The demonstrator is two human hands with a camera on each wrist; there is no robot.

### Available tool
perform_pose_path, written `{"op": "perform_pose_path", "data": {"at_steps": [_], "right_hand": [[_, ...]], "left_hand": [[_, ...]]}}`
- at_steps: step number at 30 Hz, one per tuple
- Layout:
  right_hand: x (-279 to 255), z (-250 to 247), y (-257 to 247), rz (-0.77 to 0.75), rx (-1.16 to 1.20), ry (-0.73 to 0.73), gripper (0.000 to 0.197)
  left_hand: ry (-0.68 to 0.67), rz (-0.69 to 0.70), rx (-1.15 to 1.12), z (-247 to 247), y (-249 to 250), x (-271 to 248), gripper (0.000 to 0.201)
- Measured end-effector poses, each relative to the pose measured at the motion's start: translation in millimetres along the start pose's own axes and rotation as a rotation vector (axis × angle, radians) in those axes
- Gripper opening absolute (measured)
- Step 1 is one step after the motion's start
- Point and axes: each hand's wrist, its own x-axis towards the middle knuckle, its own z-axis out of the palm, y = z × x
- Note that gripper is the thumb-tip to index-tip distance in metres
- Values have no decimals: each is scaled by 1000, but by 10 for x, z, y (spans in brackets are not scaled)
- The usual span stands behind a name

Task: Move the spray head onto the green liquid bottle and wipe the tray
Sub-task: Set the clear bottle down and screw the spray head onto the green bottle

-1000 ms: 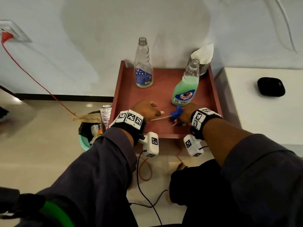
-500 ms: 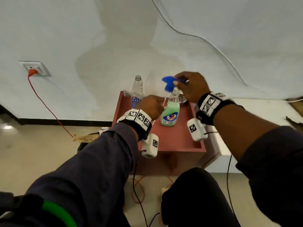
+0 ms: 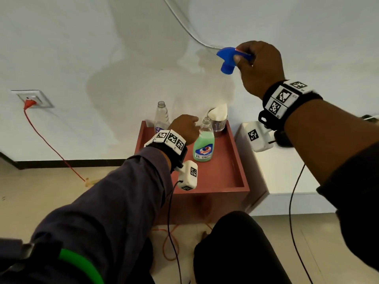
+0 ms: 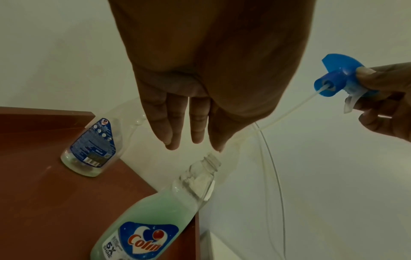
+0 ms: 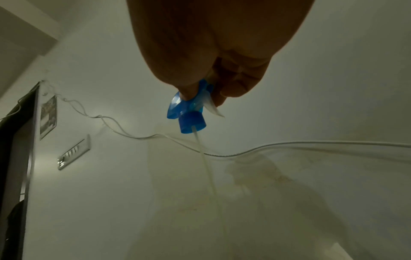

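My right hand (image 3: 256,64) holds the blue spray head (image 3: 227,58) high in the air, up and to the right of the green liquid bottle (image 3: 204,144). That bottle stands uncapped on the red-brown tray (image 3: 225,177). The spray head's thin clear tube (image 4: 289,112) slants down to my left hand (image 4: 193,140), which hovers just above the bottle's open neck (image 4: 211,160). The tube's lower end slips between thumb and forefinger; the other fingers (image 4: 169,133) are straight. In the right wrist view, thumb and fingers (image 5: 233,88) pinch the spray head (image 5: 189,116).
An empty clear bottle (image 3: 162,117) stands at the tray's back left. A metal cup with white tissue (image 3: 218,119) sits at the back right. A white cabinet (image 3: 287,177) adjoins the tray's right side. A red cable (image 3: 51,148) hangs from a wall socket.
My right hand lifted the spray head from the tray's front up over the green bottle, then higher and to the right. My left hand moved from the tray's front to the bottle's neck.
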Motion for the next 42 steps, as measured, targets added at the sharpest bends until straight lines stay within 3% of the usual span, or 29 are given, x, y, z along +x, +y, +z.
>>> {"op": "perform_pose_path", "data": {"at_steps": [10, 16, 26, 31, 37, 42], "right_hand": [[2, -14, 60, 37, 12, 52, 32], [47, -8, 119, 35, 9, 4, 32], [-173, 336, 315, 62, 69, -75, 27], [-427, 800, 463, 96, 76, -186, 28], [-691, 1271, 653, 168, 105, -260, 29], [-832, 1394, 674, 170, 172, -226, 29]], "left_hand": [[-80, 11, 15, 99, -49, -17, 76], [-101, 5, 18, 140, -49, 3, 82], [-22, -27, -83, 422, -133, 215, 93], [10, 8, -191, 604, -129, 371, 83], [125, 48, -306, 886, -296, 546, 51], [99, 52, -385, 949, -365, 545, 57]]}}
